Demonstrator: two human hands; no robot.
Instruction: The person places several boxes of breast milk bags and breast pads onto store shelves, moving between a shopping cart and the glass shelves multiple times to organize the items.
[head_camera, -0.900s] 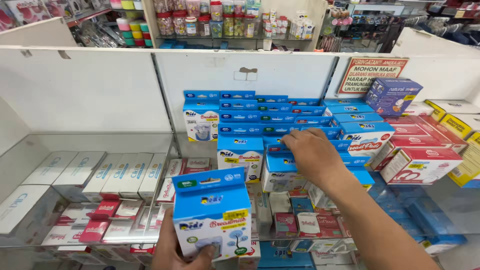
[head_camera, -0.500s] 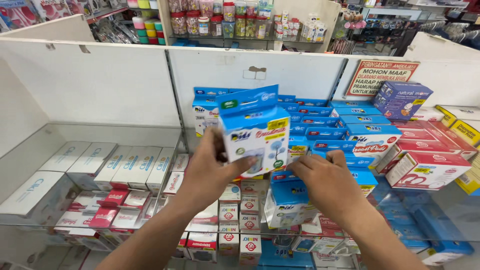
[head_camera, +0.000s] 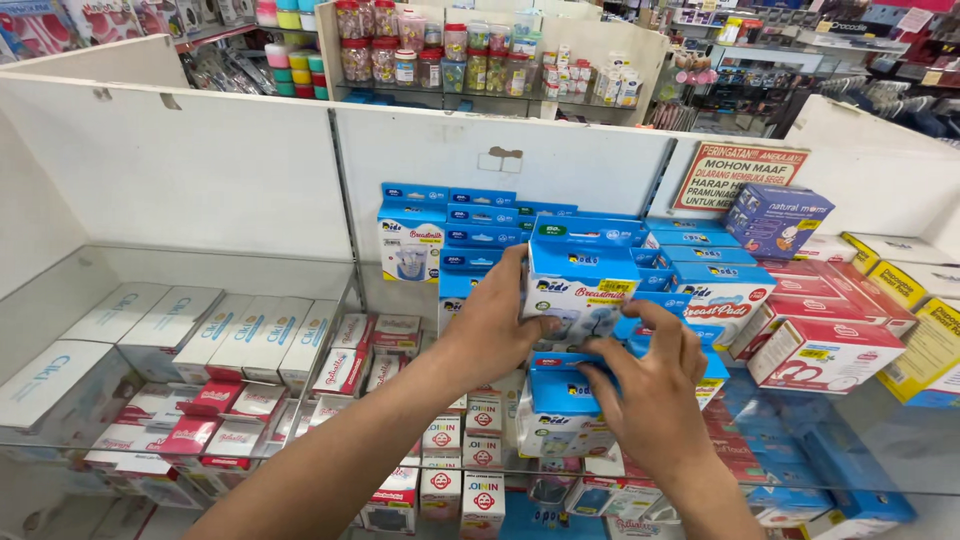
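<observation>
gripping blue-white box (head_camera: 583, 290): left hand (head_camera: 493, 330); right hand (head_camera: 652, 395)

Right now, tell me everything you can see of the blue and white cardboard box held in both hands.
The blue and white cardboard box is rectangular, with a blue top, a white front and a yellow sticker. It is held upright above a similar blue-topped box on the glass shelf. The left hand grips its left side; the right hand's fingers touch its lower front.
</observation>
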